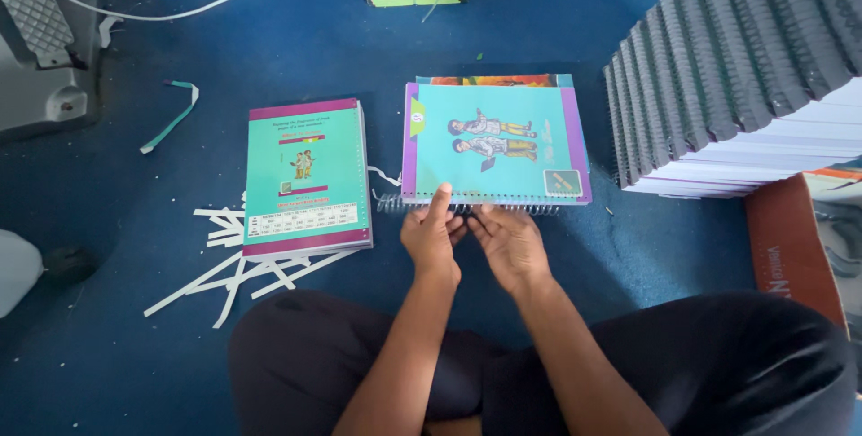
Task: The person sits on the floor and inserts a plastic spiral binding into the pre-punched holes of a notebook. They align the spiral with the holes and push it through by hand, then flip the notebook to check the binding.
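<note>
Both hands meet at the near edge of a teal notebook [496, 141] lying flat on the blue floor [557, 32]. The left hand [431, 237] has its thumb pressed on the cover's purple border, its fingers [456, 228] curled underneath at the wire coil [467, 208] that runs along that edge. The right hand [508, 243] lies just beside it, fingers [478, 223] bent onto the same coil, pinching it.

The cover is glossy, with two cartoon figures and a small dark label at its corner; an orange sheet shows beyond the far edge.

To the left, well apart, lies a second book [307, 176], teal with maroon bands. White paper strips [235, 265] are scattered beside it. At right stands a tall stack [745, 68] of coil-bound books, spines fanned out, next to a brown box [795, 247].
</note>
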